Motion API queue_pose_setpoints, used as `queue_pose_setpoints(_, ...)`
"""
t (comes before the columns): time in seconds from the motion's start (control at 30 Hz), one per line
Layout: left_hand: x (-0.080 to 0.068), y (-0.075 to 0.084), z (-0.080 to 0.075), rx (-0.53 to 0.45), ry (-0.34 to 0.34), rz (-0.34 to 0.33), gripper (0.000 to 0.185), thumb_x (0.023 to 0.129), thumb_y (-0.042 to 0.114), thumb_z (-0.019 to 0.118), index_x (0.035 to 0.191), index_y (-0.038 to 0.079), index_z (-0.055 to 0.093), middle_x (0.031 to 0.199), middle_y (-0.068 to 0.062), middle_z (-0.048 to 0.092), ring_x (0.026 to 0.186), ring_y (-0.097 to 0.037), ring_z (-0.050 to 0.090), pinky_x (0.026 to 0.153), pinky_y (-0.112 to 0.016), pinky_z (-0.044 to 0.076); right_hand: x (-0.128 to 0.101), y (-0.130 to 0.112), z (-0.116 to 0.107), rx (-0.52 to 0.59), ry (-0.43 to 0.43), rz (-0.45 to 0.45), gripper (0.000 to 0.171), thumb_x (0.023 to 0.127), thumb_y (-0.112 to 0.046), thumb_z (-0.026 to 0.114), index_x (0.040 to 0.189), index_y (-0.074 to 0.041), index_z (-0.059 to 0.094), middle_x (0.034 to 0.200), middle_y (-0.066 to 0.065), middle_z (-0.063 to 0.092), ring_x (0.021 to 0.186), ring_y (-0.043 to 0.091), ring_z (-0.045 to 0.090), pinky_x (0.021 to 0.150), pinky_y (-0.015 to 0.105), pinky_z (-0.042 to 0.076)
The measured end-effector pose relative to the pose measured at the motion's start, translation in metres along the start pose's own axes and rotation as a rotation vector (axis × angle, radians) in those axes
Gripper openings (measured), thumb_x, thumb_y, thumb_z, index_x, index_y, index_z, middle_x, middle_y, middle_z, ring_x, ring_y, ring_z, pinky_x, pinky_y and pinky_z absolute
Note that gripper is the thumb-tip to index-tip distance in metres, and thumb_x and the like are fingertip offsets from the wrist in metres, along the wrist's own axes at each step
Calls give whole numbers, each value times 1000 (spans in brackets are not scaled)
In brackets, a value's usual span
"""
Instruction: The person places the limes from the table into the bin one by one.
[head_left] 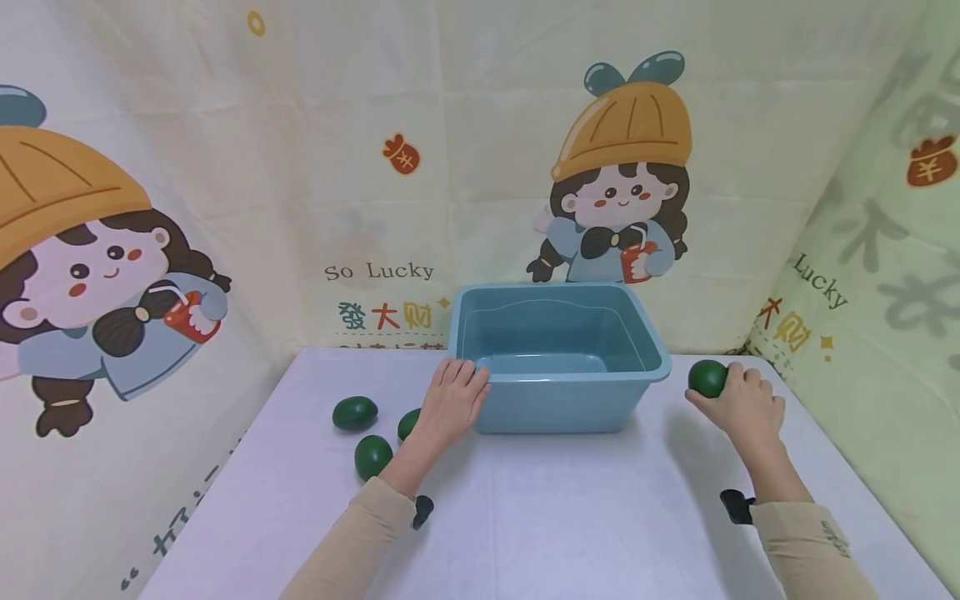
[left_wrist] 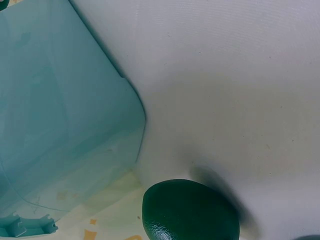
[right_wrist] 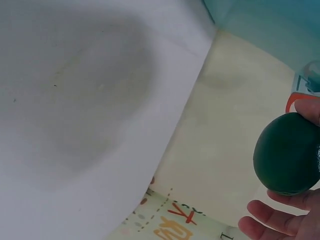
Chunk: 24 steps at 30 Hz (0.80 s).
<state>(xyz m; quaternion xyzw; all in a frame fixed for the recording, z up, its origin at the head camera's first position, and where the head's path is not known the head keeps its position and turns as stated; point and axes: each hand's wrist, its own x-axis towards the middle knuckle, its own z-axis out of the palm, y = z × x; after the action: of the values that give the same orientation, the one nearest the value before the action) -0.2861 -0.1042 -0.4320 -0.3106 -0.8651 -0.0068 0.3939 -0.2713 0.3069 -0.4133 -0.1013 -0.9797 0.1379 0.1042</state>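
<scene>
- White tabletop (head_left: 562,517) is showing lots of bare room in front of the blue tub (head_left: 558,400); cloth walls are closing in the back & both sides.
- Green ball (head_left: 707,377) is sitting in the right hand (head_left: 742,406), just right of the tub.
- Right hand's fingers are curling round it.
- Left hand (head_left: 452,400) is resting flat, fingers straight, on the tub's near-left rim; 3 more green balls (head_left: 355,412) are lying just left of it.

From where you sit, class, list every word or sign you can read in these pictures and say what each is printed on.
"So Lucky": back curtain.
"發大财": back curtain, just below it.
"Lucky": right curtain; its start is hidden.
"¥": orange money bags on both curtains.
Line under the characters: cut off by the table, unreadable.
Tub, avocados: no text.
</scene>
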Motion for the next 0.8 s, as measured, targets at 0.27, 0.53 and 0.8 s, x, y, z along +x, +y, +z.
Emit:
queue_pose_setpoints(0.27, -1, 0, 0, 0, -2, -1, 44, 101, 30, 12, 104, 10, 50, 90, -6, 44, 89, -23, 42, 84, -38, 34, 1, -3, -5, 7, 25, -8, 86, 78, -48, 61, 122, 18, 28, 105, 36, 33, 95, 49, 33, 75, 62, 32)
queue_pose_setpoints(0.53, -1, 0, 0, 4, -22, -4, 45, 101, 30, 11, 104, 10, 51, 90, -6, 44, 89, -23, 42, 85, -38, 34, -1, -6, -10, 12, 50, -17, 82, 78, -46, 62, 122, 16, 30, 104, 34, 35, 95, 48, 35, 74, 61, 32)
queue_pose_setpoints(0.8, -1, 0, -1, 11, -33, -6, 44, 101, 30, 11, 104, 11, 50, 90, -6, 44, 89, -23, 42, 85, -38, 34, -1, -8, -15, 33, 76, -33, 81, 78, -46, 61, 123, 14, 31, 109, 36, 34, 97, 50, 35, 75, 62, 32)
